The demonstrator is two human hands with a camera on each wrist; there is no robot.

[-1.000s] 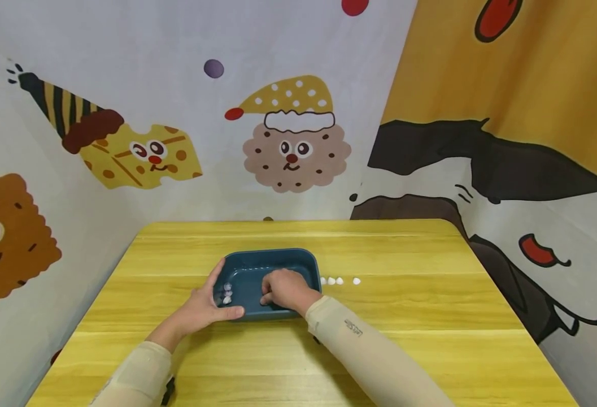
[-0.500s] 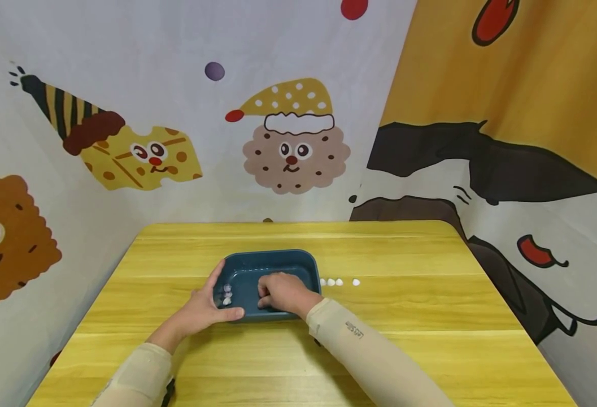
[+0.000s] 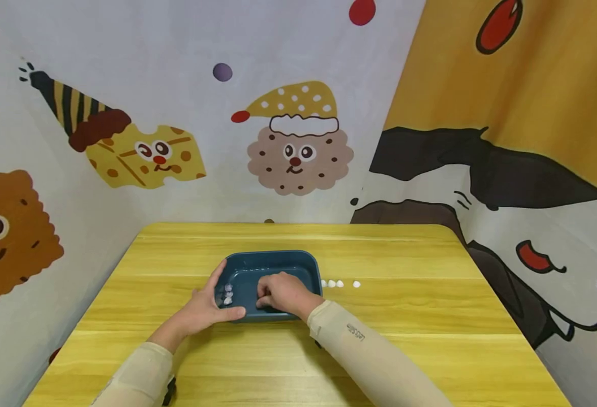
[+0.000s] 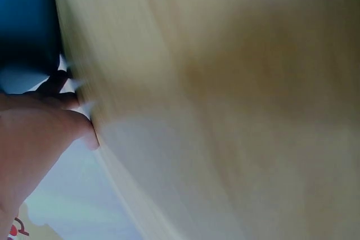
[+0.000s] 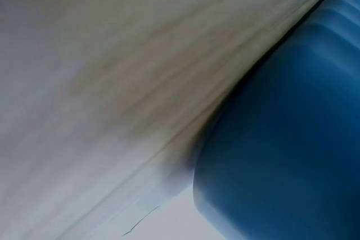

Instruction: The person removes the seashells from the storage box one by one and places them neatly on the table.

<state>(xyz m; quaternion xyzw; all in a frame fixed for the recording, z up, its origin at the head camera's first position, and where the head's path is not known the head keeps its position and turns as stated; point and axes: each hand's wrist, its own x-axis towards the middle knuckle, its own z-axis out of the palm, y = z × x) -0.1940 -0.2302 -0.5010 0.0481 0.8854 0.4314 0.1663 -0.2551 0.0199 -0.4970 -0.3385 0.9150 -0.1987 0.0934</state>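
Blue walls rose around the tray (image 3: 270, 261), which sat on the yellow tabletop (image 3: 405, 316). The left hand's (image 3: 204, 308) grip clasped its left end, thumb along the near rim, beside small pale pieces (image 3: 228, 294) inside. The right hand (image 3: 283, 291) curled within the tray; whether its grip held anything was hidden. White pieces (image 3: 340, 284) lined the tabletop rightward.

In the head view, beyond the yellow wood-grained surface (image 3: 420, 328) at six o'clock hangs a printed backdrop (image 3: 140, 39): brown cracker (image 3: 18, 243) at nine, party-hatted cheese (image 3: 148, 160) at ten, capped biscuit (image 3: 300, 161) at twelve, cartoon animal (image 3: 572, 232) at three.
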